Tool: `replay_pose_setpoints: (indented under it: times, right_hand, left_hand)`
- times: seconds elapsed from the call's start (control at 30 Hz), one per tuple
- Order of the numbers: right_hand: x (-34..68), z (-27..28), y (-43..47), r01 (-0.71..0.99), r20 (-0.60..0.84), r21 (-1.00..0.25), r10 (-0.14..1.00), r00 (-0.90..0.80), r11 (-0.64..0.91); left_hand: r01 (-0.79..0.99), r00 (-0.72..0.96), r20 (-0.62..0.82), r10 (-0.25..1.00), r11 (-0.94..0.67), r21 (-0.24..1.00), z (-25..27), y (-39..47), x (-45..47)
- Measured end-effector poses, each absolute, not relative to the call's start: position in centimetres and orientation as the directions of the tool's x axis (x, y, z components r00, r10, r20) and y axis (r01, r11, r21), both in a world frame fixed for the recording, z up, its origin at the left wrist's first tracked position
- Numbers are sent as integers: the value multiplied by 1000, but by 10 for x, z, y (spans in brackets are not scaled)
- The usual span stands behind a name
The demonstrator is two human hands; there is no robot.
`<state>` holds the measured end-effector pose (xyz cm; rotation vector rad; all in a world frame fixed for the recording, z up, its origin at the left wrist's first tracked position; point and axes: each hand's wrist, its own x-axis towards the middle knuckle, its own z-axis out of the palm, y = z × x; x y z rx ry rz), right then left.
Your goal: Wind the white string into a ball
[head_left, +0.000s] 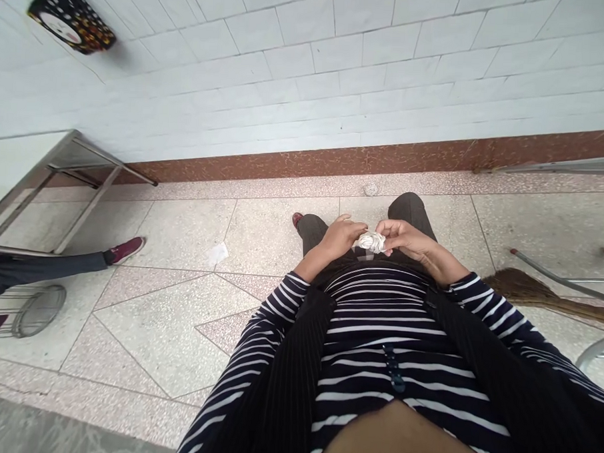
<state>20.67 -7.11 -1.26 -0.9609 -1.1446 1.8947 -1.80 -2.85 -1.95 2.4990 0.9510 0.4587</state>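
Had the right hand (406,238) clamped, thumb against fingers, on the right end of a small white rounded bundle with layered folds (371,241) (paper or cloth, couldn't tell). Rested the left hand (339,237) on the opposite side with fingers bent in and touching; couldn't tell from this angle if actually pinched tight or just steadying. Held the bundle out in front of the navy-and-white striped top (378,323), above the dark grey trousers (411,208). Probably called for a light touch: firm hold at one end, small nudges from the other, and no squeezing across the middle, to avoid flattening the folds. Also seemed smart to turn the bundle bit by bit instead of twisting hard. Further out, spotted a small whitish speckled ball (371,189) on the pale speckled stone floor (151,343) near the reddish-brown skirting (325,163), plus a flat white scrap (217,253) off to the left and a brown straw broom (517,285) on the right.
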Motion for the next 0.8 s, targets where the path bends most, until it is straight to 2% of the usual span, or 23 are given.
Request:
replay_pose_setpoints:
  times: [0.13, 0.23, 0.3, 0.37, 0.4, 0.47, 0.53, 0.6, 0.67, 0.8]
  right_hand:
    - [207, -1, -65, -348, -142, -906, 948, -285, -241]
    - [212, -4, -52, -360, -101, -926, 994, -49, -112]
    - [218, -12, -43, -274, -89, -960, 988, 127, -51]
    - [221, -22, -39, -66, -60, -997, 968, 242, -45]
    - [220, -28, -38, 64, -42, -996, 968, 249, -60]
    - [216, -37, -42, 274, -44, -958, 987, 151, -85]
    - [211, -41, -49, 329, -101, -940, 995, -22, -88]
    - [207, -39, -56, 225, -141, -969, 974, -176, -100]
    - [207, -33, -60, 68, -129, -991, 962, -242, -116]
    - [209, -20, -67, -96, -87, -990, 979, -186, -106]
  left_hand:
    - [551, 620, 91, 779, -515, 657, -23, -37, -4]
    - [554, 640, 30, 768, -488, 674, -26, -46, -1]
    - [580, 671, 7, 741, -531, 618, -28, -49, -3]
    - [589, 699, 41, 714, -608, 533, -25, -48, -6]
    - [582, 715, 75, 695, -651, 487, -22, -45, -7]
    - [555, 749, 144, 647, -731, 396, -13, -36, -8]
    - [516, 786, 178, 591, -787, 338, -3, -23, -8]
    - [486, 801, 186, 569, -800, 353, 3, -10, -7]
    - [492, 767, 183, 616, -746, 448, 2, -1, -5]
    - [506, 629, 95, 772, -499, 704, -13, 1, 0]
